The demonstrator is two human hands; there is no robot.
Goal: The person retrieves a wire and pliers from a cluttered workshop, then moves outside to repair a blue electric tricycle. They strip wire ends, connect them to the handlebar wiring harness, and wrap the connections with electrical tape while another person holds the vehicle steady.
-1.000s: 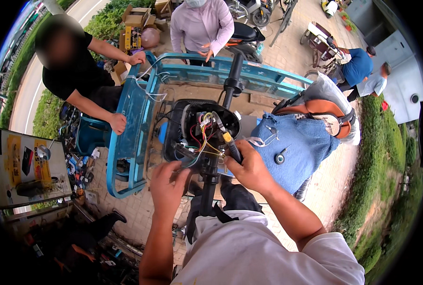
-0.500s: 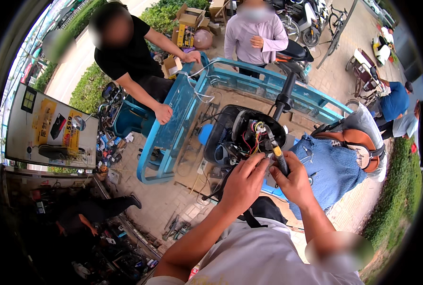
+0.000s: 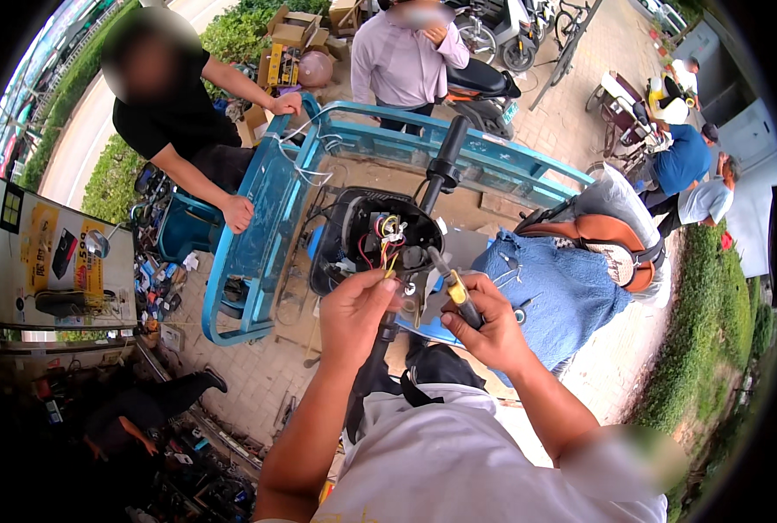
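Note:
In front of me is an opened black handlebar housing (image 3: 325, 253), with a bundle of coloured wires (image 3: 392, 228) coming out of it. My left hand (image 3: 353, 314) is closed at the near side of the housing, its thumb and fingertips pinching a yellow wire (image 3: 392, 261). To its right, my right hand (image 3: 490, 322) wraps round a hand tool (image 3: 460, 296) with a metal tip and a yellow-and-black handle. The tip points up and left, beside the housing and apart from the pinched wire. Fingers partly cover the handle, so its exact kind cannot be made out.
A black handlebar grip (image 3: 445, 161) sticks out beyond the housing. Blue metal cargo rails (image 3: 249, 235) surround it on the far and left sides. One person in black (image 3: 179, 105) leans on the rail; another in a pale shirt (image 3: 397, 57) stands behind. A blue cloth (image 3: 549, 292) lies at right.
My hands have moved apart; the tool has come away from the wires to the right. The whole view has shifted, so the scene sits further left. The pale-shirted person's hand has risen.

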